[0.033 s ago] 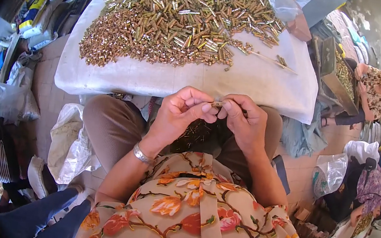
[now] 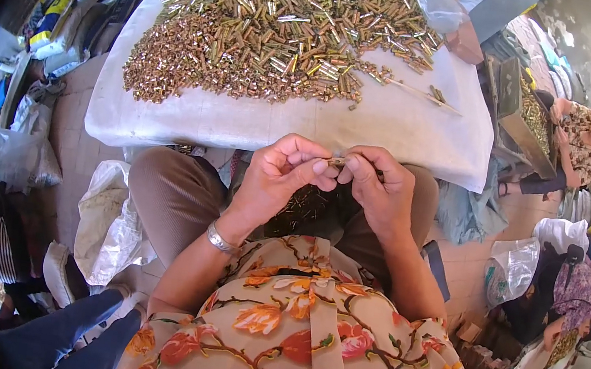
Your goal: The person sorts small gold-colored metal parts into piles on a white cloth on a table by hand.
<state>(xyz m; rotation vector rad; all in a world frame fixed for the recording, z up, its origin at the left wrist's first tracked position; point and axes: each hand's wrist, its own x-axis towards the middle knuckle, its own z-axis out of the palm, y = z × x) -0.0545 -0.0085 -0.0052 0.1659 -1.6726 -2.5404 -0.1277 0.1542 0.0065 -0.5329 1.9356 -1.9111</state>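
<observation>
While I'm watching this through the head view, the only feed I've got, both hands are just below the middle of the frame with the fingertips almost meeting. The left hand (image 2: 278, 171) and the right hand (image 2: 380, 184) are each pinched narrow on a small metal piece (image 2: 337, 162), which sits right between them, near the front edge of the white-covered table (image 2: 382, 136).

Lots of clutter around, folks. Across the upper middle there's a big heap of brassy tubes (image 2: 295, 7), with shorter metal bits (image 2: 171, 58) massed along its lower left. A thin stick (image 2: 428, 98) lies at the heap's right side, and further up, a clear plastic bag (image 2: 437, 6) rests against a reddish block (image 2: 465, 41). Right of the table I see a box of metal parts (image 2: 532, 121) with a co-worker (image 2: 584, 146) beside it. A pale sack (image 2: 96, 215) slumps left of the knees, and bluish cloth (image 2: 473, 210) hangs by the table's right corner.

Now the hard-to-read stuff: the fingers cover most of the piece, so I can't tell its full shape. The dark area between the knees (image 2: 303, 211) has some shiny slivers in it, but it's too dim to make out. The jean-clad legs (image 2: 63, 333) at lower left are cut off by the black fisheye rim.
</observation>
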